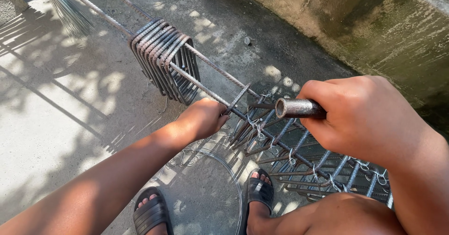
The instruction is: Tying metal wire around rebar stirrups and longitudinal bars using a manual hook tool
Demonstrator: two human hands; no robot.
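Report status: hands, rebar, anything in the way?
Left hand gripping rebar cage. Right hand holding metal tube tool. Loose stirrup bundle further along bars.

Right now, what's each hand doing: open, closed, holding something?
Left hand: closed on a rebar of the steel cage.
Right hand: closed around a metal tube tool.
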